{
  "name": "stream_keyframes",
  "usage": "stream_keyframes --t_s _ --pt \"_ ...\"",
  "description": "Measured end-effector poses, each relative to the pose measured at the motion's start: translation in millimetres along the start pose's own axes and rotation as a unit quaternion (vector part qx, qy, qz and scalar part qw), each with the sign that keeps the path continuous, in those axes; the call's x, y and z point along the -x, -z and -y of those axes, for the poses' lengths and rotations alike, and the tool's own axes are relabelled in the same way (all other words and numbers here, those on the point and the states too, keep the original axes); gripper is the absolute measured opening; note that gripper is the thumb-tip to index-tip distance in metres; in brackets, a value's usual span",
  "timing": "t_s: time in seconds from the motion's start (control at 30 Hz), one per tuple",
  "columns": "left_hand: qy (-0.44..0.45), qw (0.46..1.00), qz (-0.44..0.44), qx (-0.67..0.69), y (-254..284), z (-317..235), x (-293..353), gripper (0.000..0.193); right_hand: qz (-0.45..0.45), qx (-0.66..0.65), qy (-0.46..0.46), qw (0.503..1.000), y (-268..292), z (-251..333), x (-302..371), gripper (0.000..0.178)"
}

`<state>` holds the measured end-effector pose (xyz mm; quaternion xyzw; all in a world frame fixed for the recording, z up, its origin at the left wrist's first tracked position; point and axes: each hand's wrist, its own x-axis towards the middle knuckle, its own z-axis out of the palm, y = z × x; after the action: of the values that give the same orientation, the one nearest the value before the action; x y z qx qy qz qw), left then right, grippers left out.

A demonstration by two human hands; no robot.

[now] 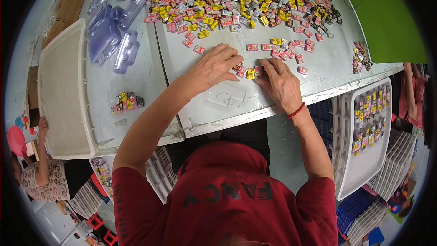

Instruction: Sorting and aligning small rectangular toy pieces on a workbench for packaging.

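Small printed boxes in brown, pink and yellow stand in a short slanting row [251, 73] between my two hands. My left hand [214, 67] pinches the brown box at the row's left end, its forefinger above and thumb below. At the other end my right hand [280, 84], with a red bead bracelet on the wrist, closes its bent fingers around a dark box they partly cover. Just below the row a clear plastic tray [226, 96] lies on the table. Loose pink boxes [283, 55] and one yellow box [276, 42] are scattered beyond my right hand.
A large heap of small boxes [227, 0] covers the table's far side. At left lie clear plastic trays [109, 32], a filled block of boxes [127, 102] and a white crate [63, 95]. A green board [387, 18] and a white crate with filled packs [364, 168] are at right.
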<state>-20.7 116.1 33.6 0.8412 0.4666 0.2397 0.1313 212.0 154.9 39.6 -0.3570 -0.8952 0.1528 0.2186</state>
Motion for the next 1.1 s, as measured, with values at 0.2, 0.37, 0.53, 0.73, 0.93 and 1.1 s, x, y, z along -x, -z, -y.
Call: stream_keyframes --t_s 0.2,0.37,0.53,0.73,0.93,1.1 --pt "-0.004 1.0 -0.011 0.016 -18.5 1.7 3.5 0.038 0.037 0.031 -0.004 0.999 -5.8 4.4 1.3 0.039" --pt "0.027 0.999 -0.017 0.02 -18.2 -2.5 3.2 0.034 0.034 0.054 -0.008 0.998 -11.0 4.8 3.7 0.041" --pt "0.041 0.998 -0.024 0.037 -20.6 -3.8 8.1 0.032 0.041 0.034 -0.002 0.999 -0.1 18.1 1.0 0.04" --pt "0.04 0.998 -0.036 0.03 -24.6 -1.0 7.2 0.031 0.016 0.053 -0.01 0.998 -11.7 21.3 6.1 0.039" --pt "0.067 0.997 -0.017 0.032 -17.3 5.7 15.4 0.032 0.008 0.048 -0.009 0.999 -17.8 19.6 5.4 0.035" --pt "0.011 1.0 -0.024 -0.002 -18.5 -6.2 -2.2 0.031 -0.006 0.084 0.0 0.996 -14.1 9.8 5.7 0.032"
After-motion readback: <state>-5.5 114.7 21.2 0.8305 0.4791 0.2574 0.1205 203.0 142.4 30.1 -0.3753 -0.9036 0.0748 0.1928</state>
